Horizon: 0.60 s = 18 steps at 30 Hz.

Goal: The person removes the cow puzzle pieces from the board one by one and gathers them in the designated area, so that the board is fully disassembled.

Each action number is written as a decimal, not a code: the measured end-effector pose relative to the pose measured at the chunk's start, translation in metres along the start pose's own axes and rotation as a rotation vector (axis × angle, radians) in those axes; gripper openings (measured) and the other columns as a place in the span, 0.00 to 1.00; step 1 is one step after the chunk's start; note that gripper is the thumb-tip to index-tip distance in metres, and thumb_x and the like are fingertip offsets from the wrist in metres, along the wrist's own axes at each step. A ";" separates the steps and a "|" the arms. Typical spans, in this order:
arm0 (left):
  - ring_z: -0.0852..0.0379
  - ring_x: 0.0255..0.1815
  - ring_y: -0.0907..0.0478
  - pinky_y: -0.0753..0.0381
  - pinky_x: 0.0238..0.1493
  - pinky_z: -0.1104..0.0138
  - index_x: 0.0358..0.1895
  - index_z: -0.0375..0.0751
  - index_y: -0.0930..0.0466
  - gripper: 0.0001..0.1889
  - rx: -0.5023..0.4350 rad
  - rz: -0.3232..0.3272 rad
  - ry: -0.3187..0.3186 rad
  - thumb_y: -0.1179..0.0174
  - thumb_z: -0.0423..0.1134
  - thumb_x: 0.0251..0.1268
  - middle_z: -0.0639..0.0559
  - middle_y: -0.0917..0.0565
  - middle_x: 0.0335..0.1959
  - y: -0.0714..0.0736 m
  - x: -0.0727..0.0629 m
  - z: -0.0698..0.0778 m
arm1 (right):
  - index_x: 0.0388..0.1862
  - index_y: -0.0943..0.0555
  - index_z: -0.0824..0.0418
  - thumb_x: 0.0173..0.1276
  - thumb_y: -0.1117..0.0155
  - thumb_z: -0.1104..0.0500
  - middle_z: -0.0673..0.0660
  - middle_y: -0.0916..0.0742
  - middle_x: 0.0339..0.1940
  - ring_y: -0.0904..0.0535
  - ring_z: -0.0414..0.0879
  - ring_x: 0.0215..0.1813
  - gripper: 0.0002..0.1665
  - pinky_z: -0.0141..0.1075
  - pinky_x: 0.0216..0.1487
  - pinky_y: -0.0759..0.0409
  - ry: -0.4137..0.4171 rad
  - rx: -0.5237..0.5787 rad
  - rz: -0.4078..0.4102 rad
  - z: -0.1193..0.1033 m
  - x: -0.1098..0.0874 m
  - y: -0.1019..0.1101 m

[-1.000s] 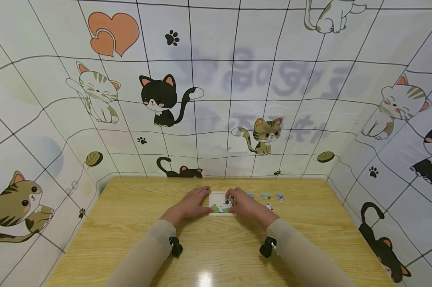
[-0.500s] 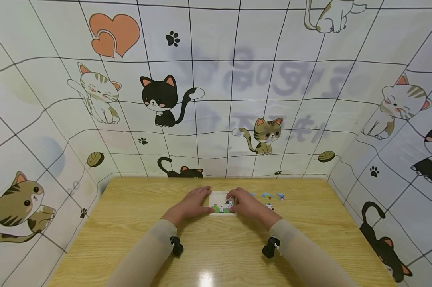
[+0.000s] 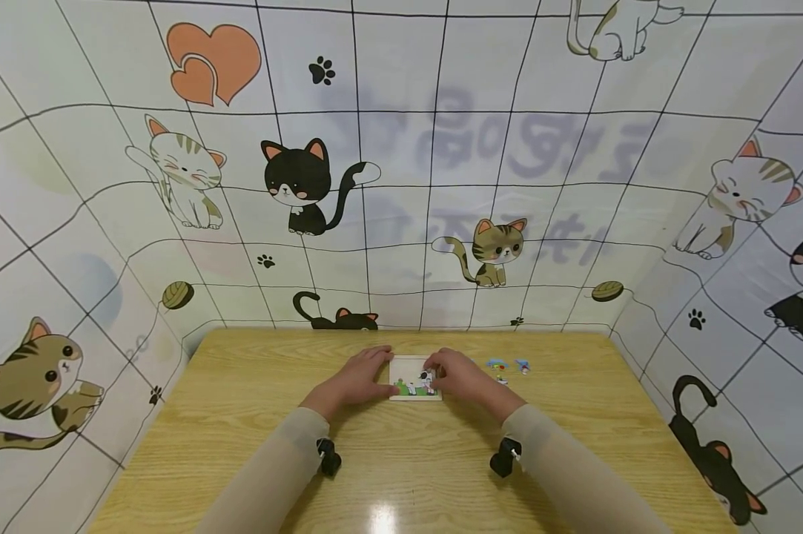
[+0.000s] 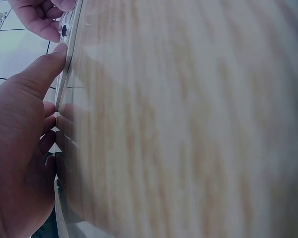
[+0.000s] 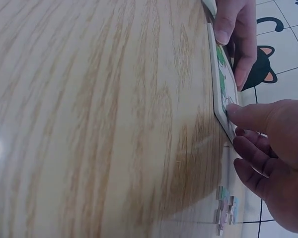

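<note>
A small pale puzzle board lies on the table, its lower part filled with green and white picture pieces. My left hand grips its left side, thumb at the near edge and fingers at the far corner. At the board's right side my right hand holds a white puzzle piece with a black spot between thumb and fingers, down at the board. The right wrist view shows the right thumb on the picture surface; where the fingertips touch is partly hidden.
Several loose puzzle pieces, blue and multicoloured, lie right of the right hand, some partly hidden by it. The wooden table ends at a cat-printed cloth wall. Each sleeve carries a black wrist camera.
My right hand has shifted slightly to the right, and covers more of the nearest loose pieces. The left hand and the board stay almost in place.
</note>
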<state>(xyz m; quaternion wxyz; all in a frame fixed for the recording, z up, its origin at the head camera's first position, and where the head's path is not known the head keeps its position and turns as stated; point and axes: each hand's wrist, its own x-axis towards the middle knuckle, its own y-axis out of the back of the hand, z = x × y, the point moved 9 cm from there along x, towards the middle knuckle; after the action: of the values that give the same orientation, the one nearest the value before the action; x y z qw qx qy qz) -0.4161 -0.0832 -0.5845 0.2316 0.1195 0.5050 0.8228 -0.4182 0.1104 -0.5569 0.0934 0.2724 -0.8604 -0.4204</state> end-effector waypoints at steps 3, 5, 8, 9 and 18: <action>0.42 0.91 0.47 0.45 0.87 0.43 0.86 0.44 0.34 0.46 -0.005 -0.002 -0.004 0.32 0.67 0.75 0.50 0.40 0.90 0.000 0.000 0.000 | 0.64 0.14 0.66 0.77 0.26 0.67 0.53 0.16 0.47 0.20 0.44 0.44 0.19 0.44 0.46 0.16 0.021 -0.011 0.019 -0.002 -0.002 0.002; 0.41 0.90 0.47 0.45 0.87 0.42 0.85 0.43 0.33 0.46 -0.014 -0.001 -0.010 0.32 0.66 0.75 0.49 0.40 0.90 0.001 -0.001 0.001 | 0.65 0.14 0.66 0.77 0.27 0.67 0.54 0.17 0.48 0.20 0.44 0.44 0.19 0.44 0.46 0.16 0.033 -0.017 0.031 -0.004 -0.004 0.002; 0.41 0.90 0.47 0.45 0.87 0.41 0.85 0.43 0.33 0.46 -0.019 -0.001 -0.015 0.32 0.66 0.75 0.48 0.40 0.90 0.001 -0.001 0.002 | 0.65 0.14 0.66 0.77 0.28 0.67 0.54 0.17 0.49 0.20 0.44 0.45 0.20 0.42 0.45 0.16 0.040 -0.015 0.051 -0.005 -0.006 0.004; 0.41 0.90 0.46 0.45 0.87 0.41 0.85 0.42 0.33 0.45 -0.021 0.002 -0.016 0.32 0.65 0.75 0.48 0.39 0.90 0.001 -0.001 0.002 | 0.65 0.14 0.66 0.77 0.28 0.67 0.53 0.18 0.49 0.20 0.43 0.45 0.20 0.42 0.45 0.16 0.040 -0.011 0.057 -0.006 -0.007 0.005; 0.41 0.90 0.46 0.44 0.86 0.41 0.85 0.42 0.32 0.46 -0.025 0.019 -0.015 0.31 0.64 0.75 0.48 0.38 0.89 0.002 0.000 0.001 | 0.68 0.15 0.64 0.79 0.27 0.63 0.52 0.19 0.49 0.21 0.45 0.46 0.21 0.42 0.44 0.17 0.061 0.028 0.098 -0.020 -0.017 0.017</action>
<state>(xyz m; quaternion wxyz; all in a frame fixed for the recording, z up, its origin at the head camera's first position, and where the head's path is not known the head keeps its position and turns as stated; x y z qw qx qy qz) -0.4158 -0.0831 -0.5824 0.2290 0.1273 0.4918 0.8303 -0.4025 0.1148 -0.5300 0.1362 0.2441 -0.8752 -0.3948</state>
